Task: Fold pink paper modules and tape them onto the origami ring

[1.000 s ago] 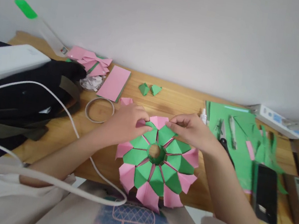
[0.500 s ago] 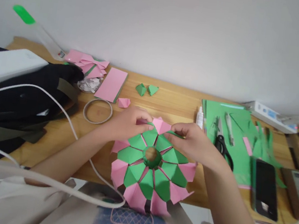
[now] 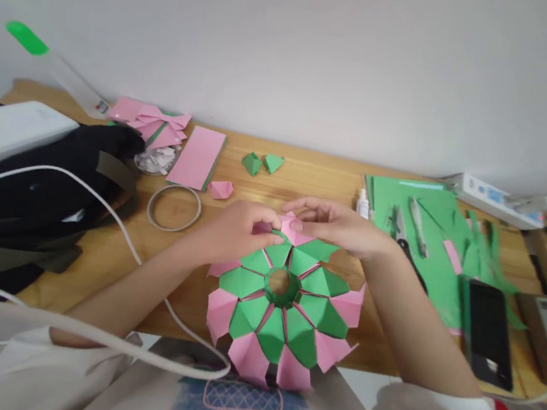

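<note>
In the head view, a round origami flower (image 3: pixel 272 334) of folded green and pink paper stands at the table's front edge. Green petals circle a central hole, and pink pieces stick out around the rim. My left hand (image 3: pixel 234 232) is closed on the flower's far rim, pinching it left of the top pink piece. At that pink piece (image 3: pixel 294 235), my right hand (image 3: pixel 341 226) holds on with thumb and fingers, its fingertips reaching over the back. Behind my left hand lie a small folded pink piece (image 3: pixel 221 189) and two folded green pieces (image 3: pixel 251 163).
Left are a tape ring (image 3: pixel 150 213), pink paper (image 3: pixel 197 158), a black bag (image 3: pixel 107 163) and a white power bank (image 3: pixel 21 131). To the right lie green sheets (image 3: pixel 438 277), scissors (image 3: pixel 401 228), a glue bottle (image 3: pixel 362 207) and a phone (image 3: pixel 487 334). A white cable (image 3: pixel 125 216) crosses the left side.
My right hand has moved from the green petal at upper right, up and left onto the top pink piece. My left hand keeps its pinch. The view has shifted slightly.
</note>
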The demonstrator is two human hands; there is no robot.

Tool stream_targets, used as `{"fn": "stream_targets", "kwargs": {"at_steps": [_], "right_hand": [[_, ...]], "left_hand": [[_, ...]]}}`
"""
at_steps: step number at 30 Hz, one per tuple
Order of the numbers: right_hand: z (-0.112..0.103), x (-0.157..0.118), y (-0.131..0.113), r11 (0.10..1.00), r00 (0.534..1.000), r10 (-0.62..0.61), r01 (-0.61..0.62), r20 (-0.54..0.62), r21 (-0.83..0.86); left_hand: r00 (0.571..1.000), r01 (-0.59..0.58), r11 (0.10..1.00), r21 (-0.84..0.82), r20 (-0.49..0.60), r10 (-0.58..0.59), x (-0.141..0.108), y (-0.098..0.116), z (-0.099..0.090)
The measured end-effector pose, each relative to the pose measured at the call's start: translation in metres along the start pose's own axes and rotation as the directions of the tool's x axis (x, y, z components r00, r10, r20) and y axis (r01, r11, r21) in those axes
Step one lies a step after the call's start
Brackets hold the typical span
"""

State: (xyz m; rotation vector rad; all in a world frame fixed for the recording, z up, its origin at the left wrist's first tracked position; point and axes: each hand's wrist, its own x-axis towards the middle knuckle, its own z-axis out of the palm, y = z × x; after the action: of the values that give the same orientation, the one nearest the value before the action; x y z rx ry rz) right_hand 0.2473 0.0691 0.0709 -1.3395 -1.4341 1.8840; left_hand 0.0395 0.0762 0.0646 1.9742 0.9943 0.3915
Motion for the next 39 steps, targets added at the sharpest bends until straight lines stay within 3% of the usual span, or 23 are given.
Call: {"fn": "stream_targets", "kwargs": {"at_steps": [7, 15, 22, 39], "right_hand": [[0.009, 0.001, -0.002, 0.994, 0.989, 0.07, -0.058, -0.132, 0.088], [0.017, -0.005, -0.004, 0.995, 0.956, 0.089, -0.076, -0.279, 0.06], [0.018, -0.002, -0.002, 0.995, 0.957, 0.073, -0.05, -0.281, 0.088], [0.016, -0.002, -0.006, 0.996, 0.961, 0.084, -0.089, -0.263, -0.005]], "left_hand": [[0.994, 0.079, 0.997, -0.008, -0.07, -0.079, 0.0, 0.002, 0.004], [0.987, 0.122, 0.992, -0.038, -0.102, -0.125, 0.002, 0.0, 0.004], [0.985, 0.133, 0.989, -0.069, -0.101, -0.139, 0.002, 0.0, 0.003], [0.995, 0.085, 0.995, 0.052, -0.053, -0.082, 0.004, -0.005, 0.003]]}}
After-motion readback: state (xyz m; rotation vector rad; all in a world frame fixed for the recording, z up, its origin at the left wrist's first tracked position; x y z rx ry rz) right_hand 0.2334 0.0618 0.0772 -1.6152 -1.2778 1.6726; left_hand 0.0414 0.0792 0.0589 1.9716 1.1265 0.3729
